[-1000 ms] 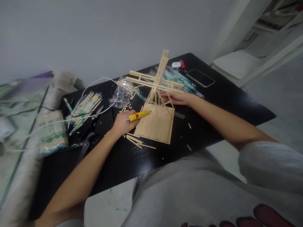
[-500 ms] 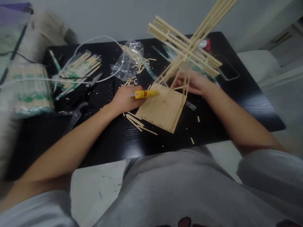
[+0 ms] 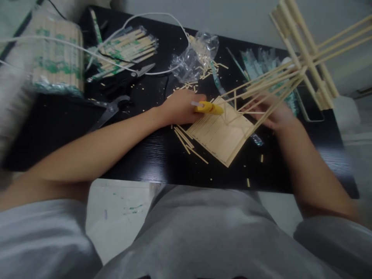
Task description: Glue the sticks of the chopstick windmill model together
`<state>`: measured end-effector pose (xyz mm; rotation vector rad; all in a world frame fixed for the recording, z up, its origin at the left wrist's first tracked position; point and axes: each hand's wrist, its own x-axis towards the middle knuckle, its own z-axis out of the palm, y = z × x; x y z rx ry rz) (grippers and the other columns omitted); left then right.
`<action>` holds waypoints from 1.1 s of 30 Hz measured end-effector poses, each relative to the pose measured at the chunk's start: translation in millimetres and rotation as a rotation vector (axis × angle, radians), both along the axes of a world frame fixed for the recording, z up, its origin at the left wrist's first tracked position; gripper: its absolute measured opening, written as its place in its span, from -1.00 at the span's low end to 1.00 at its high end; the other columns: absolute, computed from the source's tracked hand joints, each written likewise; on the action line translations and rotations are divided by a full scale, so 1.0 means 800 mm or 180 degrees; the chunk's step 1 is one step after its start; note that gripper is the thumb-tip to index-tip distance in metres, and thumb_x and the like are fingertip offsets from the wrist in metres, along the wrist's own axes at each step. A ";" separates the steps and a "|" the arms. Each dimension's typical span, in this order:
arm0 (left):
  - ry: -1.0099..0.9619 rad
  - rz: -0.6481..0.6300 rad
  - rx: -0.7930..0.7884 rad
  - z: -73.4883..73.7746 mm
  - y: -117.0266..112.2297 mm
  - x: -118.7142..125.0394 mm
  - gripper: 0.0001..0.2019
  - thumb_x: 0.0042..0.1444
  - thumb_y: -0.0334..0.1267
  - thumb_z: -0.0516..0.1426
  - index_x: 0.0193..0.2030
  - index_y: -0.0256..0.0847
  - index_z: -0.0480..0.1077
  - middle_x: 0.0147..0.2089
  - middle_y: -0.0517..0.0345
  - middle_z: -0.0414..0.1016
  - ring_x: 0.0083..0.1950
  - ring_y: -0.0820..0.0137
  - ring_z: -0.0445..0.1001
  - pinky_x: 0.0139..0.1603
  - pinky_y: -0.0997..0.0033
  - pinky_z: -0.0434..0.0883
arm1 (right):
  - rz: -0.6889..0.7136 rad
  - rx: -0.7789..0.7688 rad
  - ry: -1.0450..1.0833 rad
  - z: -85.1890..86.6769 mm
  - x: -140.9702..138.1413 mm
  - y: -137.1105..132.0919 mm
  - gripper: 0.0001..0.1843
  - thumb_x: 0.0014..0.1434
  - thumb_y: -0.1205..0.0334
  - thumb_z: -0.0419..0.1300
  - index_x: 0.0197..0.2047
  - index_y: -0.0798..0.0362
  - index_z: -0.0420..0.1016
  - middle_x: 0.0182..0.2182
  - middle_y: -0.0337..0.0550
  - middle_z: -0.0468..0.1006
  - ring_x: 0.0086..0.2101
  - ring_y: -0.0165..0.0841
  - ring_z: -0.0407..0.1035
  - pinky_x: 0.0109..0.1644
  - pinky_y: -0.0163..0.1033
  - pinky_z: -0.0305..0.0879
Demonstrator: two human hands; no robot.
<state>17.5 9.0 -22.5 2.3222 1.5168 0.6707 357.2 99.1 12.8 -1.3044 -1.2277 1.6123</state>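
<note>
A model built of wooden sticks stands on a black table (image 3: 151, 162): a flat square stick base (image 3: 223, 133) with slanted struts rising to crossed stick blades (image 3: 305, 50) at the upper right. My left hand (image 3: 180, 108) is closed round a yellow glue tube (image 3: 207, 107), its nozzle over the near-left edge of the base. My right hand (image 3: 276, 114) rests at the base's far right side behind the struts; its fingers are blurred and partly hidden.
Loose cut sticks (image 3: 186, 139) lie left of the base. Scissors (image 3: 116, 106), a white cable (image 3: 136, 23), packs of wrapped chopsticks (image 3: 124, 44), a clear plastic bag (image 3: 194, 58) and a phone (image 3: 310, 104) lie on the table. A bundle of packs (image 3: 55, 54) stands far left.
The camera has tipped down and closer, so the model's blades now fill the upper right. Both hands stay at the base, the left still on the glue tube.
</note>
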 end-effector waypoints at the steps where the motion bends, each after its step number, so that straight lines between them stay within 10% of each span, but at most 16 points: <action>1: 0.0017 -0.0007 -0.0006 0.001 0.000 0.000 -0.79 0.31 -0.05 0.33 -0.05 -0.11 0.58 -0.15 0.11 0.53 0.11 0.06 0.70 0.26 0.08 0.48 | -0.0023 0.0006 0.0014 -0.001 0.001 0.001 -0.68 0.57 0.48 0.39 -0.26 -0.01 0.70 -0.41 -0.20 0.61 -0.40 -0.41 0.57 -0.10 -0.27 0.67; 33: 0.0418 -0.0123 0.0119 0.024 -0.009 -0.002 -0.85 0.33 -0.10 0.26 -0.08 -0.06 0.61 -0.22 0.09 0.67 -0.11 0.15 0.67 -0.02 0.17 0.45 | -0.0065 -0.0226 0.0312 0.014 -0.014 -0.014 -0.50 0.76 0.59 0.10 -0.16 0.06 0.72 -0.33 -0.16 0.68 -0.34 -0.39 0.60 -0.07 -0.23 0.68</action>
